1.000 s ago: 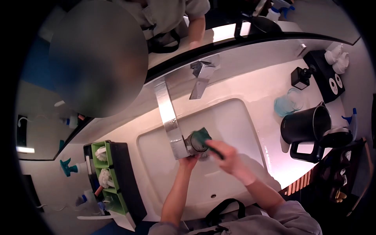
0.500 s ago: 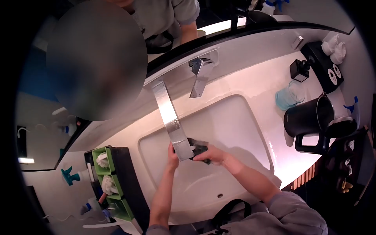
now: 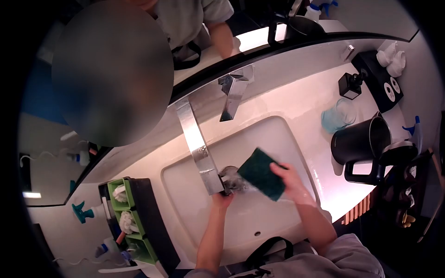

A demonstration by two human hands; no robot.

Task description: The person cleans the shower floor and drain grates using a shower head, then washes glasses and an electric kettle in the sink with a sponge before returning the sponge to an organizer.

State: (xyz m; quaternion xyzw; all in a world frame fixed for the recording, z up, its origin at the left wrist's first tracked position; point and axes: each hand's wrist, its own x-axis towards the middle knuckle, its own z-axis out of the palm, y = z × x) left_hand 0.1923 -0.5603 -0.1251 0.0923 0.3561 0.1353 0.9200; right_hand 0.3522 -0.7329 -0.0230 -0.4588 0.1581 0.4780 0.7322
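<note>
Right hand [image 3: 289, 183] pinches a green scouring pad [image 3: 261, 174]; left hand [image 3: 223, 200] grips a small round vessel [image 3: 229, 174] beneath the spout [image 3: 198, 146].
Pad and vessel are apart, over the basin [image 3: 278, 139]. Washing looks under way, unfinished: water [image 3: 243, 186] splashes by the vessel, not yet set down.

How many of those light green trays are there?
3, in the long black caddy at left: far light green tray, middle light green tray, near light green tray.
</note>
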